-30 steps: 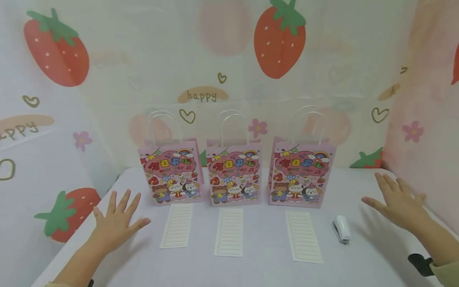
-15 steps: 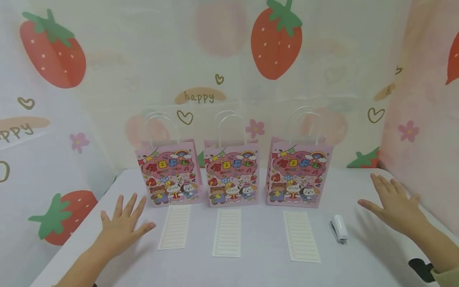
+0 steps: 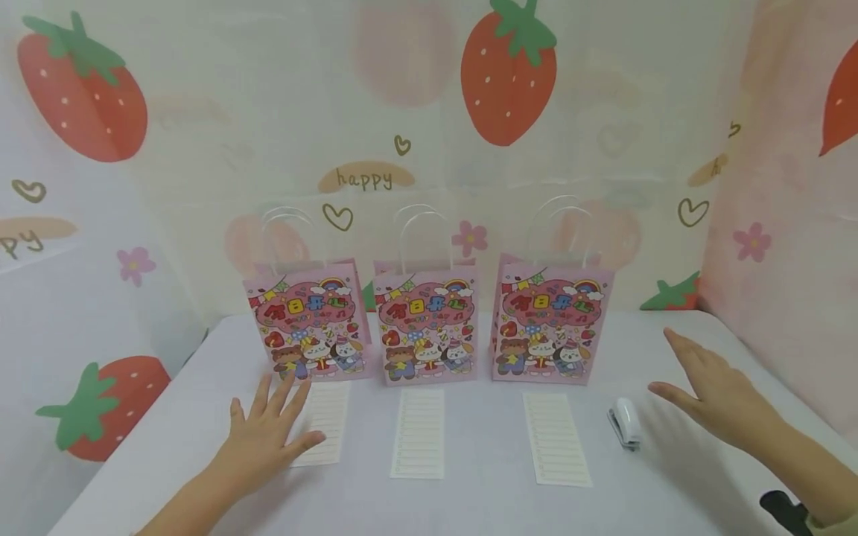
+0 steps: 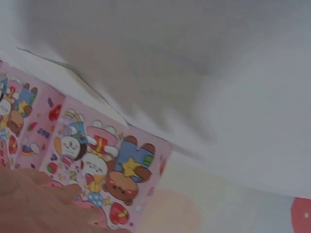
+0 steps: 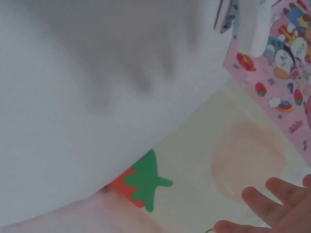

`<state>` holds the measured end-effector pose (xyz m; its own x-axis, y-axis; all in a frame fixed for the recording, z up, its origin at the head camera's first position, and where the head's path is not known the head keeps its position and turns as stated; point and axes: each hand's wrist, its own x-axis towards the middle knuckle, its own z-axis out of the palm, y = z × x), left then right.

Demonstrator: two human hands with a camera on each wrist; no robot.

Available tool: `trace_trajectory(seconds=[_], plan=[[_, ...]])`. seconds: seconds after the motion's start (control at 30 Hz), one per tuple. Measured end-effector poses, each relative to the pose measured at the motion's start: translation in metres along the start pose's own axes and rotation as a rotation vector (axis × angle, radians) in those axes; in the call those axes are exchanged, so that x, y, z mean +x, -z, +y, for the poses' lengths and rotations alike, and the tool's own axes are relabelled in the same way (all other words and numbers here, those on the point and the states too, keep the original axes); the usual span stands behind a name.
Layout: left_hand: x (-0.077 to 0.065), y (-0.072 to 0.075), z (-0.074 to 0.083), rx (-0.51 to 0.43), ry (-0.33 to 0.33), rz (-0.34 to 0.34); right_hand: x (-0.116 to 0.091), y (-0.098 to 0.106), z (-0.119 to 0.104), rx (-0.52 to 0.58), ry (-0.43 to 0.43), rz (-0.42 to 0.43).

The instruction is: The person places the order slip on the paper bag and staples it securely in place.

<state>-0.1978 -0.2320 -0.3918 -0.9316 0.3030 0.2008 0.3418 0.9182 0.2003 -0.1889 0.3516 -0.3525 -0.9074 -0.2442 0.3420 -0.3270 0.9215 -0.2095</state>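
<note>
In the head view my left hand (image 3: 264, 439) hovers with spread fingers, covering part of the left lined paper slip (image 3: 330, 420). My right hand (image 3: 720, 398), fingers extended, is above the table to the right of a small white stapler (image 3: 626, 423). Neither hand holds anything. Two more lined slips, a middle one (image 3: 418, 435) and a right one (image 3: 556, 439), lie flat on the table. Behind the slips stand three pink cartoon gift bags: left (image 3: 308, 327), middle (image 3: 427, 327) and right (image 3: 551, 327). The right wrist view shows the stapler (image 5: 253, 29) at its top edge.
A white-covered table (image 3: 489, 499) carries everything. Strawberry-printed cloth (image 3: 268, 134) hangs behind it and along both sides. Clear looped handles rise above the bags. A black patch (image 3: 780, 510) shows beside the right sleeve (image 3: 831, 521).
My left hand has moved right, over the edge of the left slip. My right hand has shifted slightly left towards the stapler and turned. The whole view has drifted a little; bags, slips and stapler stay put.
</note>
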Motion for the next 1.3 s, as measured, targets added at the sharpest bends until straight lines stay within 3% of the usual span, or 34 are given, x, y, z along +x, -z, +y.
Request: trace_trajectory(seconds=[0.53, 0.83, 1.07, 1.3], plan=[[0.011, -0.011, 0.047, -0.124, -0.081, -0.066, -0.002, -0.009, -0.043, 0.229, 0.035, 0.023], [0.018, -0.021, 0.077, -0.327, -0.094, -0.152, -0.004, -0.021, -0.067, 0.359, 0.033, 0.046], [0.023, -0.027, 0.098, -0.514, -0.083, -0.200, -0.007, -0.031, -0.078, 0.560, -0.090, -0.072], [0.029, -0.030, 0.113, -0.604, -0.127, -0.208, -0.009, -0.038, -0.081, 0.616, -0.111, -0.127]])
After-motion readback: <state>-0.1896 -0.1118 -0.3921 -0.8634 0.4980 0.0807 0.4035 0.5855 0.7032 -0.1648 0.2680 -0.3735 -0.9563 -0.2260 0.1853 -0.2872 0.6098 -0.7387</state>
